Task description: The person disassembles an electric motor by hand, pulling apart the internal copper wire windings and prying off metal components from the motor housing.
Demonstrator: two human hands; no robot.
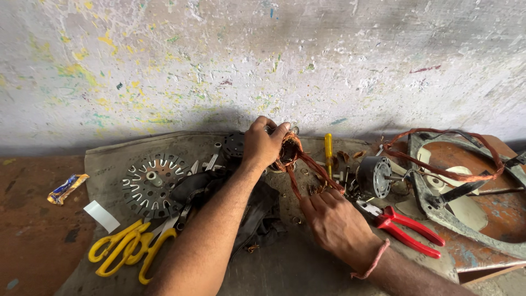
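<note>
My left hand (264, 143) grips a round motor stator (289, 151) wound with copper wire, near the wall at the back of the mat. A bundle of copper wire strands (311, 167) runs from the stator down to my right hand (331, 219), which is closed on the strands' end. A red thread band circles my right wrist. Both forearms reach in from the bottom edge.
Yellow-handled scissors (129, 249) and a slotted metal disc (150, 183) lie left. Red-handled pliers (405, 225), a small grey motor (378, 176) and a yellow-handled screwdriver (328, 151) lie right. A fan frame (466, 186) with a copper coil loop sits far right. Black cloth (257, 214) lies between my arms.
</note>
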